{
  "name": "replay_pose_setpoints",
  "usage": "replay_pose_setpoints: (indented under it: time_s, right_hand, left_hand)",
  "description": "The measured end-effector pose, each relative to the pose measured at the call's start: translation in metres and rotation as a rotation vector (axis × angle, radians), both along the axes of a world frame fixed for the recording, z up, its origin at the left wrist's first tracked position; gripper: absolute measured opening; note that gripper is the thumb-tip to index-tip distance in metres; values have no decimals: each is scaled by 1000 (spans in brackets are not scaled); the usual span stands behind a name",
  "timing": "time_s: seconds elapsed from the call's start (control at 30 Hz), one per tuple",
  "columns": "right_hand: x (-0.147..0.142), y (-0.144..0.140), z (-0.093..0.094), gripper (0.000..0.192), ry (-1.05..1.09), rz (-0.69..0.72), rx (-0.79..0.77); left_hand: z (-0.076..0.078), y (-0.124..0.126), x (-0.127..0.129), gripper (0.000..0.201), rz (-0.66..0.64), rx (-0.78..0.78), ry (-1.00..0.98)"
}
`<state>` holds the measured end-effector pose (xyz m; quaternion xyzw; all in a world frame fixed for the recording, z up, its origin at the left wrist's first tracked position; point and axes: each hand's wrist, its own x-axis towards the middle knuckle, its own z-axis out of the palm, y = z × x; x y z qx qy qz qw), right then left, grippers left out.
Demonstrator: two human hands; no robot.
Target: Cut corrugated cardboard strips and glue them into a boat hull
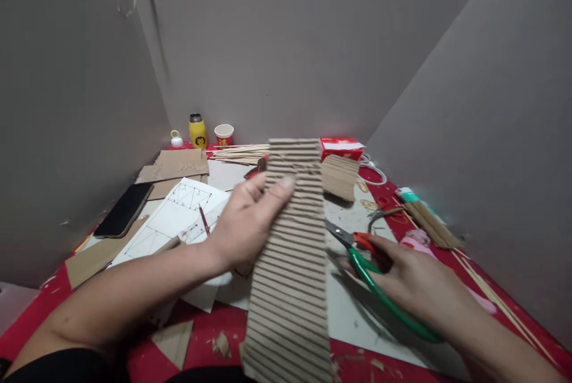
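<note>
Gripping a long strip of corrugated cardboard (pixel 290 264), the left hand (pixel 245 225) was observed near the middle of the table, thumb laid across the ribbed face and fingers closed behind it; the strip was held raised and tilted, its near end low at the bottom edge of the view, its far end pointing toward the back wall. The right hand (pixel 413 287) was recorded resting on the scissors (pixel 370 270) (green handles, orange inner grip), fingers curled loosely on the handles; whether the fingers passed through the loops could not be told; the blades were seen lying on the white sheet (pixel 353 311), just beside the strip's right edge. A drawing on paper (pixel 179 216) was noted left of the left hand, with a pen (pixel 204 220) lying on it; a dark phone (pixel 124 209) was seen further left on the red tablecloth (pixel 214 335). A second ribbed cardboard piece (pixel 339 176) was noted behind the strip; a bundle of thin wooden sticks (pixel 239 153), a yellow bottle (pixel 197 131), a red paper cup (pixel 224 134) and a red box (pixel 342 148) were logged along the back.
</note>
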<state>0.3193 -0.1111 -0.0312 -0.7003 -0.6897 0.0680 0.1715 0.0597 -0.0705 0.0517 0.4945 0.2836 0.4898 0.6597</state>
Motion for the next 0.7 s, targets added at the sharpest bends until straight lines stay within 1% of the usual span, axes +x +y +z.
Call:
replay_pose_setpoints:
  time_s: [0.03, 0.1, 0.17, 0.2, 0.27, 0.3, 0.37, 0.43, 0.47, 0.5, 0.53, 0.57, 0.6, 0.63, 0.67, 0.7]
  right_hand:
    - [-1, 1, 1, 33, -84, -11, -61]
    - [-4, 3, 4, 33, -163, -4, -158]
    - [-7, 5, 6, 31, -208, 5, -180]
    - [-8, 6, 6, 29, -218, 11, -176]
    - [-10, 7, 6, 26, -223, 20, -165]
    - [-10, 8, 6, 26, -220, 26, -164]
    - [-9, 9, 6, 31, -210, 43, -170]
    - [-10, 6, 9, 40, -213, 34, -138]
    - [-12, 3, 12, 45, -195, 21, -83]
    - [-16, -2, 16, 49, -138, 15, -10]
    - [-21, -8, 21, 52, -32, 29, 56]
    - [-28, -16, 25, 53, 118, 74, 80]
    - [-36, -25, 28, 53, 303, 147, 47]
    - [-46, -35, 30, 51, 492, 236, -57]
    - [-55, -45, 30, 50, 665, 323, -209]
    - [-65, -54, 29, 49, 815, 375, -349]
  left_hand:
    - [6, 1, -9, 21, 66, 3, 45]
    - [17, 1, -31, 20, 213, 20, 150]
    - [26, -1, -54, 18, 360, 21, 215]
    - [29, -4, -65, 19, 408, -9, 248]
    - [29, -11, -82, 19, 510, -50, 283]
    - [27, -15, -87, 18, 540, -62, 288]
    - [16, -23, -90, 18, 555, -75, 282]
    - [2, -29, -81, 21, 533, -61, 257]
    - [-5, -32, -73, 22, 518, -44, 245]
    - [-12, -35, -63, 24, 461, -43, 223]
    - [-18, -38, -51, 26, 383, -33, 188]
    - [-23, -41, -39, 27, 314, 0, 160]
    - [-27, -44, -27, 27, 258, 74, 152]
    - [-29, -48, -15, 28, 241, 115, 153]
    - [-31, -51, -4, 29, 231, 144, 157]
    - [-32, -55, 5, 30, 212, 171, 170]
